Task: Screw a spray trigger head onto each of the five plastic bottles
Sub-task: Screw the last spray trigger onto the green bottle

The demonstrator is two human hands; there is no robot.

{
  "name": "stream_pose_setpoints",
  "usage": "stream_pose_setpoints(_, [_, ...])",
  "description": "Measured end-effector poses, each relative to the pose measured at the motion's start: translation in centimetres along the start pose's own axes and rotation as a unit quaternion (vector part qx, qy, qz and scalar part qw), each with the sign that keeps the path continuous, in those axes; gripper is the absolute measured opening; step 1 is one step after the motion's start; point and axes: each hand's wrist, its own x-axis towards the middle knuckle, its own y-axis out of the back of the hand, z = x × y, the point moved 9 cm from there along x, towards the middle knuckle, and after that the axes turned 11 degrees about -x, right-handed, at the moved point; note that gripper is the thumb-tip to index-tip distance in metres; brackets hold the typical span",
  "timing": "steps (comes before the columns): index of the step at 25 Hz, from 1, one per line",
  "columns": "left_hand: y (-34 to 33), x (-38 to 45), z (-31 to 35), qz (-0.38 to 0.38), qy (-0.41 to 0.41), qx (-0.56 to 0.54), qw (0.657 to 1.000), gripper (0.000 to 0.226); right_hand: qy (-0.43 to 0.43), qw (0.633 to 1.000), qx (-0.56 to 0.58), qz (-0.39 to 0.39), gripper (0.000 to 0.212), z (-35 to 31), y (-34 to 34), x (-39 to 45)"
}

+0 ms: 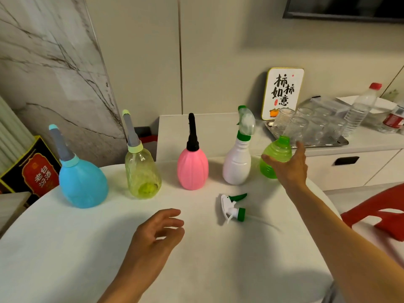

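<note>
Several plastic bottles stand in a row on the white round table (65, 248). The blue bottle (84, 185), the yellow-green bottle (142, 173), the pink bottle (192, 170) and the white bottle (237, 162) each carry a spray head. The green bottle (276, 157) at the right end has a bare threaded neck. A white and green spray trigger head (232, 209) lies on the table in front of the white bottle. My right hand (288, 166) is open at the green bottle's right side, fingers spread around it. My left hand (158, 234) hovers open over the table, holding nothing.
A metal tray (341, 142) of upturned glasses sits on the counter behind, with a framed sign (283, 92) and two water bottles (360, 110). A red chair (380, 217) stands at the right. A dark box (28, 171) is at the left edge.
</note>
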Motion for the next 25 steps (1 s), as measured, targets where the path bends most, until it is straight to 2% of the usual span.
stream_pose_setpoints(4, [-0.7,0.1,0.4,-0.007,-0.006,0.007,1.000,0.028,-0.021,0.997,0.063,-0.051,0.083,0.8,-0.8,0.6])
stream_pose_setpoints(8, [-0.9,-0.6,1.5,-0.008,-0.028,0.011,1.000,0.029,-0.058,0.989,0.123,-0.062,0.071,-1.2,3.0,-1.8])
stream_pose_setpoints(10, [-1.0,-0.8,2.1,-0.020,-0.056,0.014,0.998,0.028,-0.029,0.982,0.156,-0.098,0.066,-2.9,5.4,-5.5])
stream_pose_setpoints(12, [-1.5,-1.4,2.9,-0.044,-0.093,0.027,0.994,0.043,0.066,0.971,0.149,-0.175,0.063,-5.6,6.0,-10.4])
stream_pose_setpoints(14, [-3.0,-2.2,3.4,-0.104,-0.111,0.031,0.988,0.077,0.179,0.929,0.133,-0.295,0.060,-8.6,3.4,-17.1])
stream_pose_setpoints(15, [-3.6,-2.5,3.5,-0.135,-0.113,0.008,0.984,0.090,0.221,0.892,0.142,-0.367,0.058,-10.0,1.5,-20.7])
stream_pose_setpoints(17, [-3.4,-2.6,3.8,-0.142,-0.127,-0.046,0.981,0.093,0.265,0.828,0.150,-0.471,0.053,-11.4,-1.6,-25.8])
stream_pose_setpoints(18, [-2.6,-2.4,3.9,-0.119,-0.133,-0.059,0.982,0.088,0.271,0.814,0.141,-0.495,0.047,-11.4,-2.3,-26.5])
stream_pose_setpoints(19, [-1.7,-2.2,3.9,-0.093,-0.134,-0.067,0.984,0.084,0.276,0.818,0.121,-0.490,0.043,-11.2,-2.5,-25.9])
stream_pose_setpoints(20, [-0.8,-2.0,3.9,-0.066,-0.130,-0.071,0.987,0.081,0.285,0.849,0.073,-0.439,0.043,-10.6,-2.2,-23.9])
stream_pose_setpoints(21, [-0.1,-1.8,3.9,-0.041,-0.126,-0.067,0.989,0.080,0.296,0.888,-0.017,-0.350,0.041,-9.4,-1.7,-21.3])
stream_pose_setpoints(22, [0.4,-1.5,3.8,-0.023,-0.122,-0.060,0.990,0.081,0.313,0.902,-0.149,-0.257,0.039,-8.2,-1.3,-19.3])
stream_pose_setpoints(23, [0.6,-1.1,3.7,-0.012,-0.118,-0.053,0.992,0.083,0.323,0.882,-0.281,-0.195,0.041,-7.3,-1.6,-18.2])
stream_pose_setpoints(25, [0.4,-0.7,3.3,-0.007,-0.114,-0.040,0.993,0.090,0.297,0.828,-0.436,-0.189,0.040,-4.8,-3.8,-17.9])
